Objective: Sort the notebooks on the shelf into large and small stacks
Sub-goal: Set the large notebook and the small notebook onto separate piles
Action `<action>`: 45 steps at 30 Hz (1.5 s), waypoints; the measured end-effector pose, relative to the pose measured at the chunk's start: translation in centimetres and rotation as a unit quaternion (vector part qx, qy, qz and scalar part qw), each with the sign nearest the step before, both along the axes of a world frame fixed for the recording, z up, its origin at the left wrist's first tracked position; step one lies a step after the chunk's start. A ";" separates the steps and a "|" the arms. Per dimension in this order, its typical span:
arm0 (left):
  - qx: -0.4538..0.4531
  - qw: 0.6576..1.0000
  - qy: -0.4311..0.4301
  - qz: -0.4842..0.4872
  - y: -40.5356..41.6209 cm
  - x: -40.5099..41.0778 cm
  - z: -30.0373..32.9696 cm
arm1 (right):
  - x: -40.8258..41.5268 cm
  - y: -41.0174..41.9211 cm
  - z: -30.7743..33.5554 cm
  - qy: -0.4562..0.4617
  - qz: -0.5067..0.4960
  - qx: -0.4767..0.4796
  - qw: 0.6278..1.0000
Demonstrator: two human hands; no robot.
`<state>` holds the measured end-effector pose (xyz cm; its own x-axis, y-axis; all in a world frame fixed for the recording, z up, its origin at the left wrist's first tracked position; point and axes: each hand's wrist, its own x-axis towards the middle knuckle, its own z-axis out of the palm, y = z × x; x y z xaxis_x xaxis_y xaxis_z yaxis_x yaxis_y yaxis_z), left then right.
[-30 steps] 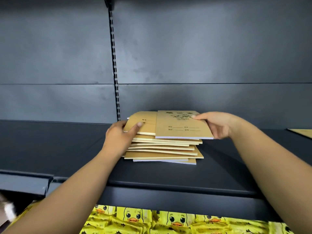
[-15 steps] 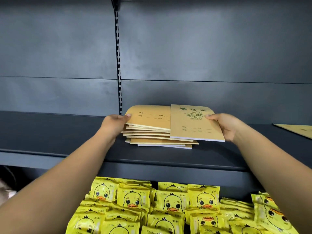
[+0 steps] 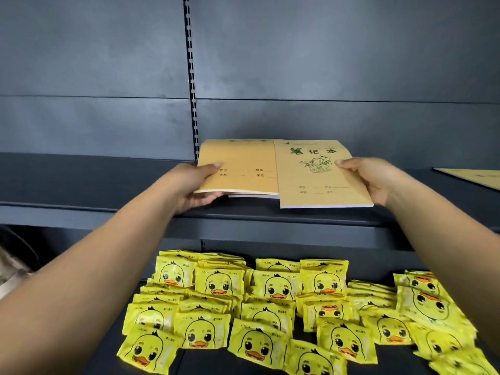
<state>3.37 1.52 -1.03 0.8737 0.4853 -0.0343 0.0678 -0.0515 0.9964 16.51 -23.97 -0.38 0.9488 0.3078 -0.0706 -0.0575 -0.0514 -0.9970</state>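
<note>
Dark grey metal back panels (image 3: 324, 63) fill 12 o'clock, split by a slotted upright (image 3: 191, 77) and one horizontal seam. A dark shelf (image 3: 81, 180) runs 9 to 3 o'clock, its front lip (image 3: 270, 231) below it. At 6 o'clock a lower shelf (image 3: 230, 366) holds heaps of yellow duck packets (image 3: 273, 285); soft even light, faint sheen on the panels.

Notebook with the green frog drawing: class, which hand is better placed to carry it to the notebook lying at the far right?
Right. The right hand already pinches the frog notebook and is nearer the far-right notebook; the left hand holds the stack.
</note>
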 end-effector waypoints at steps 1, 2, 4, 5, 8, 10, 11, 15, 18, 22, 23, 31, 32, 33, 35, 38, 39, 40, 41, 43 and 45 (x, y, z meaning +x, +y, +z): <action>0.014 1.000 0.006 -0.005 -0.1 -0.2 -0.2 | -0.5 -0.2 0.0 0.000 -0.003 -0.007 1.000; 0.027 0.999 0.009 -0.016 -0.1 -0.7 -0.5 | -0.9 -0.4 0.0 -0.004 -0.006 -0.015 1.000; 0.040 0.998 0.013 -0.039 0.3 -2.1 -1.3 | -1.7 -1.1 -0.1 -0.021 -0.002 -0.032 0.999; 0.040 0.998 0.018 -0.053 0.5 -3.0 -1.8 | -2.3 -1.3 -0.2 -0.028 0.004 -0.037 0.999; 0.002 0.997 0.028 -0.075 0.9 -4.5 -3.0 | -4.4 -0.7 -0.7 -0.042 0.009 -0.055 0.998; -0.033 0.996 0.023 -0.073 0.7 -4.5 -3.4 | -5.7 0.3 -1.4 -0.050 -0.006 -0.059 0.997; -0.034 0.996 0.022 -0.074 0.4 -4.5 -3.6 | -6.4 0.8 -1.8 -0.054 -0.015 -0.062 0.997; -0.024 0.996 -0.040 -0.074 -0.6 -4.5 -5.2 | -8.2 1.0 -3.0 -0.092 -0.076 -0.064 0.991; 0.007 0.994 -0.093 -0.057 -1.0 -4.7 -6.8 | -9.5 -0.1 -4.3 -0.100 -0.127 -0.050 0.986; 0.028 0.990 -0.133 -0.039 -2.5 -5.3 -8.2 | -11.2 -2.1 -5.9 -0.111 -0.164 -0.021 0.980; 0.027 0.990 -0.135 -0.041 -3.2 -5.6 -8.4 | -11.7 -2.8 -6.1 -0.113 -0.173 -0.012 0.978; 0.003 0.983 -0.166 -0.077 -11.6 -8.3 -7.9 | -16.7 -12.2 -6.1 -0.142 -0.221 0.033 0.964; 0.000 0.983 -0.167 -0.080 -13.0 -8.7 -8.0 | -17.4 -13.7 -6.2 -0.144 -0.224 0.033 0.963; -0.001 0.982 -0.165 -0.086 -14.9 -9.3 -8.2 | -18.5 -15.6 -6.4 -0.146 -0.230 0.033 0.962; -0.001 0.982 -0.160 -0.101 -18.7 -10.6 -8.5 | -21.0 -19.6 -6.8 -0.146 -0.242 0.044 0.958; -0.003 0.980 -0.150 -0.129 -24.0 -12.3 -9.1 | -24.6 -25.1 -7.4 -0.136 -0.266 0.050 0.953; -0.003 0.980 -0.147 -0.136 -25.8 -12.8 -9.3 | -25.7 -26.9 -7.5 -0.133 -0.273 0.049 0.952; -0.003 0.979 -0.144 -0.141 -27.6 -13.3 -9.3 | -26.9 -28.7 -7.5 -0.131 -0.278 0.047 0.951; -0.004 0.979 -0.143 -0.146 -29.4 -13.7 -9.3 | -27.8 -30.4 -7.5 -0.132 -0.283 0.041 0.949; -0.006 0.978 -0.141 -0.156 -32.4 -14.5 -9.2 | -29.1 -33.2 -7.3 -0.131 -0.296 0.032 0.946; -0.008 0.976 -0.138 -0.167 -35.0 -15.0 -9.2 | -30.2 -35.8 -7.0 -0.135 -0.304 0.028 0.943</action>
